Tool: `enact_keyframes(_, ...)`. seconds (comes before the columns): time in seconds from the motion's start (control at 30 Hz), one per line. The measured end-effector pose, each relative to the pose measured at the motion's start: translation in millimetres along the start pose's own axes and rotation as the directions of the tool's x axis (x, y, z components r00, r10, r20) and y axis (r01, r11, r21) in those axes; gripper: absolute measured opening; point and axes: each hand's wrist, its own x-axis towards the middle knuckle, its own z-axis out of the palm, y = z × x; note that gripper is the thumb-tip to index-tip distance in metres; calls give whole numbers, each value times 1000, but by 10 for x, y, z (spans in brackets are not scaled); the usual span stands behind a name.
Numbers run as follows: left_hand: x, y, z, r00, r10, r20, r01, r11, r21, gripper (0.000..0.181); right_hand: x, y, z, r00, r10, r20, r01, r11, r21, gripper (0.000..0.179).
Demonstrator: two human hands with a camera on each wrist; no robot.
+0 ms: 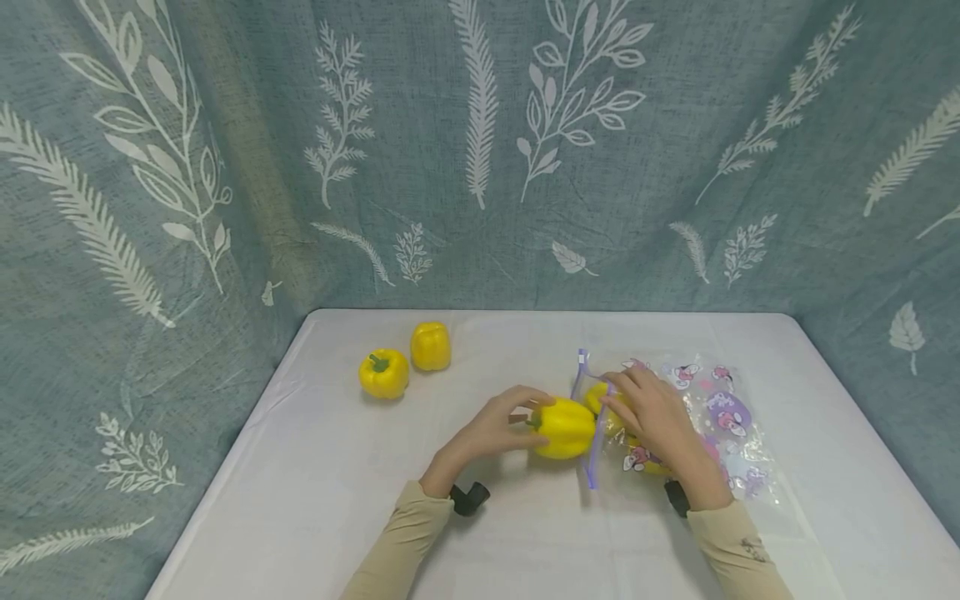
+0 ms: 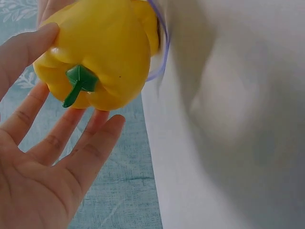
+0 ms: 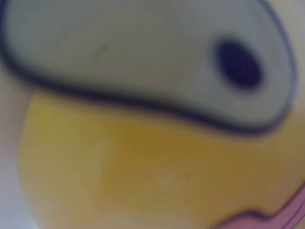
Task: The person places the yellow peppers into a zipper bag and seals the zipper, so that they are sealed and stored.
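Note:
A yellow bell pepper (image 1: 564, 428) with a green stem is in my left hand (image 1: 504, 423), thumb on one side and fingers on the other. Its far end is right at the purple zip edge (image 1: 595, 454) of a clear printed zip bag (image 1: 738, 454). My right hand (image 1: 660, 414) grips the bag near its mouth, fingertips at the zip edge. Inside the bag, a yellow pepper (image 1: 597, 398) shows behind the zip edge, partly hidden by the right hand. The right wrist view is filled by the bag's printed film (image 3: 143, 52) over a yellow surface, blurred.
Two more yellow bell peppers, one with its green stem up (image 1: 384, 374) and one (image 1: 431, 347) just behind it, stand at the back left of the white table (image 1: 300, 500). A blue-green curtain (image 1: 480, 167) with white leaf prints hangs behind the table.

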Motion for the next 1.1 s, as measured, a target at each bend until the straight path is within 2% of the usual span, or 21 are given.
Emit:
enact_keyframes(0.1, 14, -8, 41, 1000, -3, 4, 3, 1000, -1, 49, 6, -6, -4, 1000, 1, -3, -1, 1000, 10, 33)
enact_keyframes(0.27, 37, -21, 116, 1000, 25, 6, -24, 999, -32, 51, 1, -10, -2, 1000, -3, -5, 3, 1000, 8, 33)
enact_keyframes(0.47, 59, -36, 172, 999, 34, -6, -34, 999, -17, 50, 2, -23, -12, 1000, -7, 3, 7, 1000, 4, 33)
enact_keyframes(0.73, 93, -43, 257, 998, 62, -10, -62, 997, -38, 50, -1, -35, -10, 1000, -13, 1, 13, 1000, -5, 34)
enact_keyframes(1.1, 153, -32, 407, 997, 73, -17, -73, 997, -1, 54, -4, -55, -5, 1000, -5, 16, 4, 1000, 4, 35)
